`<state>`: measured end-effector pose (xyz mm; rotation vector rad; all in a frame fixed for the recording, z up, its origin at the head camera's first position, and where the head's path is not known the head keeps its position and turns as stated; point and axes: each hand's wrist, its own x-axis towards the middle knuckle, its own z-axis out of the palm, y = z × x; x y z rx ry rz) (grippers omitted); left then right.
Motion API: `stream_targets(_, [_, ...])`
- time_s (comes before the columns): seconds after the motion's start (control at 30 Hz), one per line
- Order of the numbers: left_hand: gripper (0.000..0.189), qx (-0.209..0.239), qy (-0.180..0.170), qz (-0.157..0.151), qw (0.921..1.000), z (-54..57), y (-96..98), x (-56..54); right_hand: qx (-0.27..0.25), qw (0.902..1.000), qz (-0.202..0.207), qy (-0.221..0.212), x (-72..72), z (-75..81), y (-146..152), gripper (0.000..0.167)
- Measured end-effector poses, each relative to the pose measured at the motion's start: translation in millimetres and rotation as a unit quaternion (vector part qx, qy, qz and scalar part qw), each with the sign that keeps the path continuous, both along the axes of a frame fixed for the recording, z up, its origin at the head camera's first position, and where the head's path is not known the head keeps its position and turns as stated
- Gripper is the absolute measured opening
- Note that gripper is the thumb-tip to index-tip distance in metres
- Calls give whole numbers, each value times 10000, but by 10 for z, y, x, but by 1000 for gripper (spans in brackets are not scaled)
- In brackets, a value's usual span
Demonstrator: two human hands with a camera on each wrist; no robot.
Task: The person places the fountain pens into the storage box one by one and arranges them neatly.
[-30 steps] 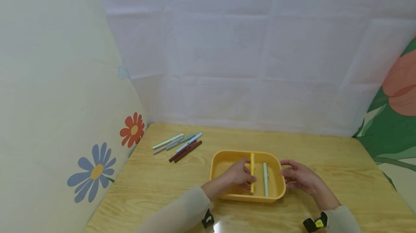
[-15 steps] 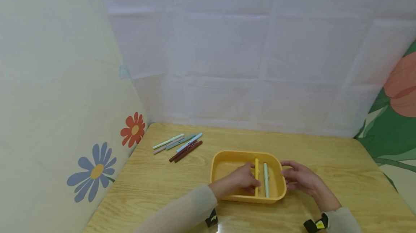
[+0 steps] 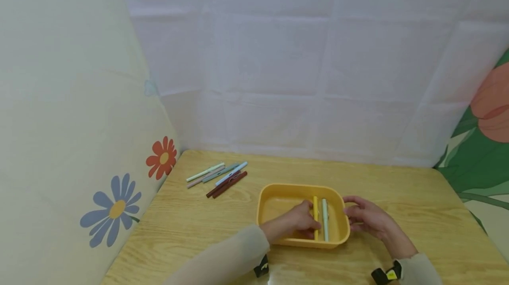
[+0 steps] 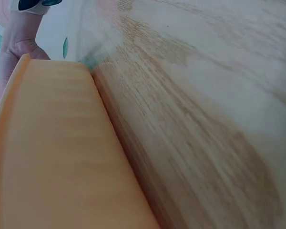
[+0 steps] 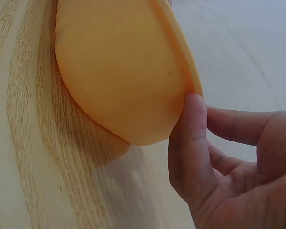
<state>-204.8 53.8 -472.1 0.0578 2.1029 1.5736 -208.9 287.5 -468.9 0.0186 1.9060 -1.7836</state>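
In the head view my left hand [image 3: 303, 219] reaches into a yellow plastic tray [image 3: 278, 186] and holds a yellow pen [image 3: 316, 214] by its lower part. Just right of that pen, a pale green pen [image 3: 325, 221] lies lengthwise across the tray floor, almost parallel to it. At the tray's right end my right hand [image 3: 370, 218] grips the rim with thumb and fingertips. From the right wrist, the fingers [image 5: 195, 124] show right at the rim and outer wall. The left wrist view shows the tray's outer wall [image 4: 71, 143], which hides the left hand and both pens.
Several pens [image 3: 218, 179] in pale green, mauve, blue-grey, light blue and dark red lie in a loose pile left of the tray. They rest on a wood-grain table [image 3: 389, 183]. A white sheet [image 3: 278, 77] hangs behind, and flower-printed panels [image 3: 115, 210] stand at both sides.
My left hand has moved right and slightly down inside the tray, bringing the yellow pen closer to the pale green one. The right hand has stayed at the tray's end.
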Motion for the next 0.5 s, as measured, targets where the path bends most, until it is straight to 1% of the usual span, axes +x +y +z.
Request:
stream_targets(0.13, [52, -89, 55, 14, 9999, -2, 6, 0, -28, 10000, 44, 17, -5, 5, 0, 57])
stream_targets(0.27, [54, -282, 136, -94, 9995, 9, 10, -8, -7, 10000, 12, -13, -12, 13, 1, 56])
stream_targets(0.37, [56, -430, 109, -185, 9988, 20, 15, -9, 28, 10000, -15, -69, -14, 19, -2, 57])
stream_targets(0.5, [57, -550, 148, -213, 9982, 27, 29, -10, 70, 9999, -32, -94, -9, 20, -1, 57])
